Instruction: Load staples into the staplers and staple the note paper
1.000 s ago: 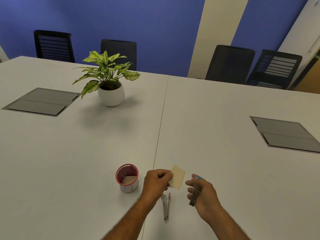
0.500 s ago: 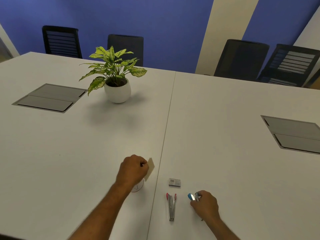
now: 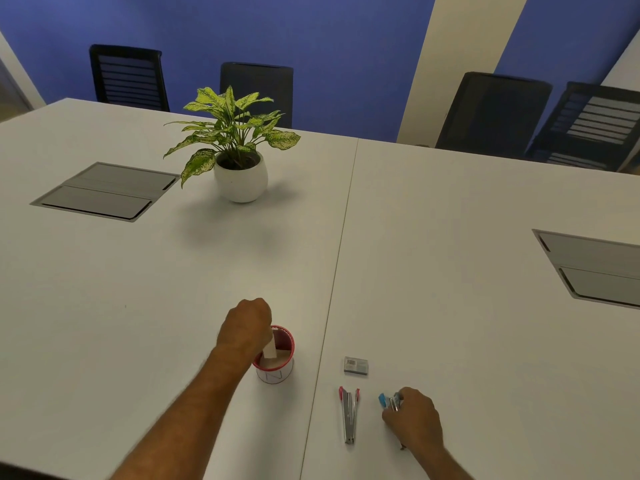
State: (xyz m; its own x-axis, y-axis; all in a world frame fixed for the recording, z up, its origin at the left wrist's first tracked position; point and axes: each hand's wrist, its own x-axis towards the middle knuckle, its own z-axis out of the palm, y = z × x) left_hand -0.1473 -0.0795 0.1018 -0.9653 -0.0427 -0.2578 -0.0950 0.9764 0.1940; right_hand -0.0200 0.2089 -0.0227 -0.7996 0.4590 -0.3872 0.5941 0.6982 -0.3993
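My left hand (image 3: 246,329) hovers over a red-rimmed white cup (image 3: 277,370) and pinches a cream note paper (image 3: 270,348) that dips into it; more paper lies in the cup's bottom. My right hand (image 3: 414,417) rests low on the table, fingers curled round a blue-tipped stapler (image 3: 388,400), most of it hidden under the hand. A red-tipped stapler (image 3: 349,415) lies opened out flat on the table between the hands. A small grey staple box (image 3: 356,366) sits just beyond it.
A potted plant (image 3: 239,157) in a white pot stands far back on the white table (image 3: 450,306). Grey cable hatches sit at the left (image 3: 104,192) and right (image 3: 595,268). Black chairs (image 3: 491,112) line the far edge by the blue wall.
My left hand carried the note paper left from mid-air and lowered it into the cup. My right hand brought the blue stapler down onto the table.
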